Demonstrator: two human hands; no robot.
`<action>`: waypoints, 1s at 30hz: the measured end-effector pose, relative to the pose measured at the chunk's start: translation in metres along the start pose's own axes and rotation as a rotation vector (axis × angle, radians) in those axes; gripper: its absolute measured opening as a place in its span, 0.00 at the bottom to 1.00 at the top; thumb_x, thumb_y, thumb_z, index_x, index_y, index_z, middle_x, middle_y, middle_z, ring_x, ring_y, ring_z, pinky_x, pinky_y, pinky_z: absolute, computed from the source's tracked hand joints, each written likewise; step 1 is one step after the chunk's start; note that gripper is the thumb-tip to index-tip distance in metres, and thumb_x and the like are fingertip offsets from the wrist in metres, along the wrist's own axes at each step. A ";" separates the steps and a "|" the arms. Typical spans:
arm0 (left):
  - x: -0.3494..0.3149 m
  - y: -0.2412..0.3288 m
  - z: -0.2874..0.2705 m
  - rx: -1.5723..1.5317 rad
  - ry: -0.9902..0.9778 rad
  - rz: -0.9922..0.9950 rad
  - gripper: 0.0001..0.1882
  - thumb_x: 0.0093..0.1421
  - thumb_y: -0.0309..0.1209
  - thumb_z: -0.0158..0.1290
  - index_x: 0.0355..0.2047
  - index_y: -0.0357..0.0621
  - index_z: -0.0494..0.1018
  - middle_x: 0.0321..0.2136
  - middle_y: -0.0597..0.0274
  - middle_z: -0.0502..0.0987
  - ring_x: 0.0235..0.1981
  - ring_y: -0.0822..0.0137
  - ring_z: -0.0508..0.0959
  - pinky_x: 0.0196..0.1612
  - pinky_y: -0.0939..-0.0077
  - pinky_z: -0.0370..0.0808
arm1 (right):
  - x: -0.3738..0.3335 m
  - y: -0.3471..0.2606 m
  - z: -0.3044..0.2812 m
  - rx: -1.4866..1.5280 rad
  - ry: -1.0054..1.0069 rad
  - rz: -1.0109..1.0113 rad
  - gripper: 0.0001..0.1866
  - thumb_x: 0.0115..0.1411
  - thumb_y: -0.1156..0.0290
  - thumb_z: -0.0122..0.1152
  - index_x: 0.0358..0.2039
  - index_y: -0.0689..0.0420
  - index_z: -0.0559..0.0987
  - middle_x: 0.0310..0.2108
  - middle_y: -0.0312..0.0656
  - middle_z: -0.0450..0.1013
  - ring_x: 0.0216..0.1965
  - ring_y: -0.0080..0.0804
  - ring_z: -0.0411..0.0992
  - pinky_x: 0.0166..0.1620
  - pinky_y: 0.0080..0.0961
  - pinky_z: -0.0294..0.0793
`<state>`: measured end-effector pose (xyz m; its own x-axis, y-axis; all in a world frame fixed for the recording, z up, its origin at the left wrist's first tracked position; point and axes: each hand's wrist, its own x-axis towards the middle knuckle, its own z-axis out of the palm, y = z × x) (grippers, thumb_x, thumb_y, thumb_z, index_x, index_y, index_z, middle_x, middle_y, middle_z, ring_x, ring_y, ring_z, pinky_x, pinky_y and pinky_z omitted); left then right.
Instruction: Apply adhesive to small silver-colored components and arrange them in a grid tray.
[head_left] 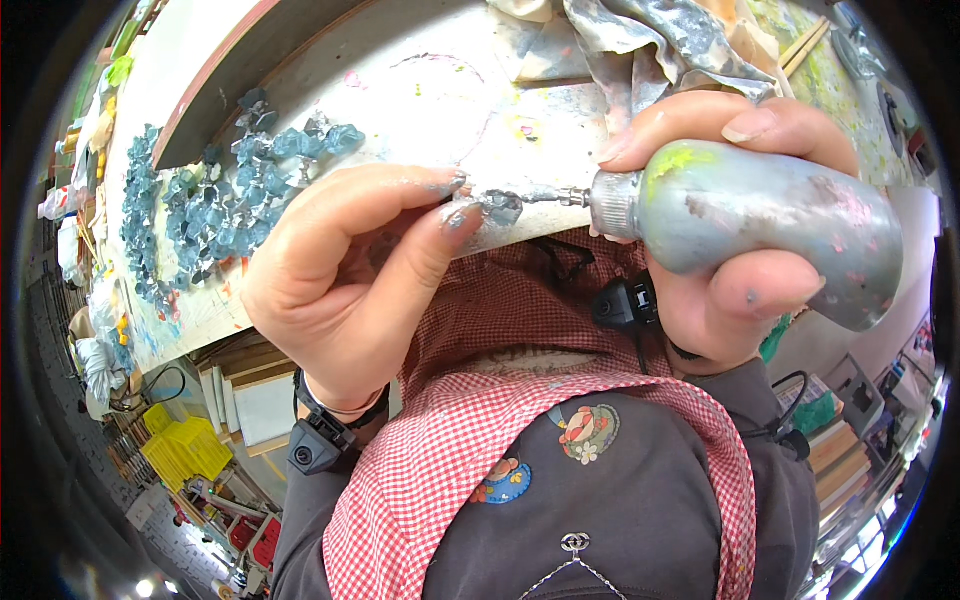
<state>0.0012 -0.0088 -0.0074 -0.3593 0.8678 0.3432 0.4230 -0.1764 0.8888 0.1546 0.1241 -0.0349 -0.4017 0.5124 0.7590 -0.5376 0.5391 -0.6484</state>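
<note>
While a small blue-grey piece [503,207] is being pinched between the thumb and fingertip of the left hand [340,270], a cloudy grey squeeze bottle [775,220] is being grasped by the right hand [708,312], with fingers wrapped over its far side and thumb laid against its near side. The bottle is being held sideways, and its thin metal nozzle [562,197] is being pointed left, right at the piece; whether they are touching cannot be told. All this is being held over the near edge of a paint-specked white table [430,110]. At its left, clusters of blue-grey pieces [255,180] are being supported; at its far side, a crumpled, stained cloth [640,45]. A red-checked apron [420,430] is being worn over dark grey clothing [630,505].
</note>
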 end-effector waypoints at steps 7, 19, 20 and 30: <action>-0.001 0.001 0.006 -0.253 0.102 -0.093 0.10 0.48 0.11 0.53 0.33 0.28 0.71 0.29 0.52 0.75 0.30 0.70 0.76 0.34 0.82 0.73 | -0.005 -0.006 0.005 0.263 0.143 0.065 0.35 0.55 0.39 0.41 0.45 0.61 0.59 0.26 0.55 0.70 0.22 0.33 0.69 0.28 0.21 0.70; -0.001 0.004 0.005 -0.230 0.102 -0.123 0.07 0.52 0.17 0.51 0.33 0.32 0.70 0.30 0.49 0.75 0.30 0.67 0.77 0.30 0.75 0.78 | 0.000 -0.025 0.006 -0.322 -0.008 0.207 0.35 0.56 0.40 0.42 0.43 0.64 0.58 0.25 0.56 0.70 0.21 0.34 0.69 0.27 0.21 0.69; -0.001 0.003 0.005 -0.227 0.102 -0.121 0.07 0.52 0.17 0.51 0.33 0.32 0.70 0.30 0.49 0.75 0.30 0.67 0.77 0.30 0.75 0.78 | -0.003 -0.024 0.006 -0.240 0.035 0.216 0.35 0.56 0.40 0.42 0.43 0.64 0.58 0.25 0.56 0.70 0.21 0.33 0.69 0.26 0.21 0.69; 0.004 -0.008 0.001 -0.302 0.003 0.081 0.13 0.47 0.07 0.48 0.33 0.30 0.68 0.37 0.45 0.72 0.39 0.62 0.75 0.42 0.73 0.75 | -0.001 -0.023 0.008 -0.064 0.167 0.390 0.33 0.56 0.40 0.41 0.45 0.60 0.58 0.28 0.54 0.69 0.19 0.29 0.66 0.24 0.16 0.68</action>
<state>-0.0028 -0.0037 -0.0133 -0.3374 0.8441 0.4168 0.1837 -0.3752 0.9086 0.1612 0.1056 -0.0197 -0.4377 0.7844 0.4394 -0.3195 0.3212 -0.8915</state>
